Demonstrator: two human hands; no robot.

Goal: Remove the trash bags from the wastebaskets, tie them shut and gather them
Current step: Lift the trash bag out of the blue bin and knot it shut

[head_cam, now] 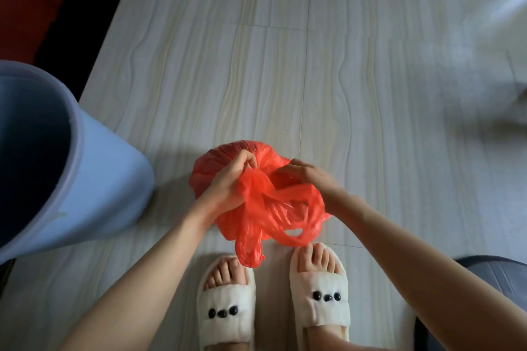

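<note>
The pale tiled floor carried everything. The blue wastebasket stood at its left edge, tilted in my view, with no liner that I could see inside it. A dark rounded thing showed at the lower right edge; I could not tell what it was.

The red trash bag sat on the floor just in front of my white slippers, well clear of the wastebasket. Its handle loops were crossed over the mouth and hung loose toward my toes, so I judged the knot only half made.

My left hand was closed around a gathered bunch of the film at the bag's top. My right hand lay curled over the other side, fingertips pressed into the plastic, though I could not see exactly what it pinched.

The film looked thin and slick. Pulling the loops hard could stretch or tear a handle; pulling unevenly could leave a slack knot that slips open when the bag is lifted. Trapped air might also balloon the bag and spill it sideways.
</note>
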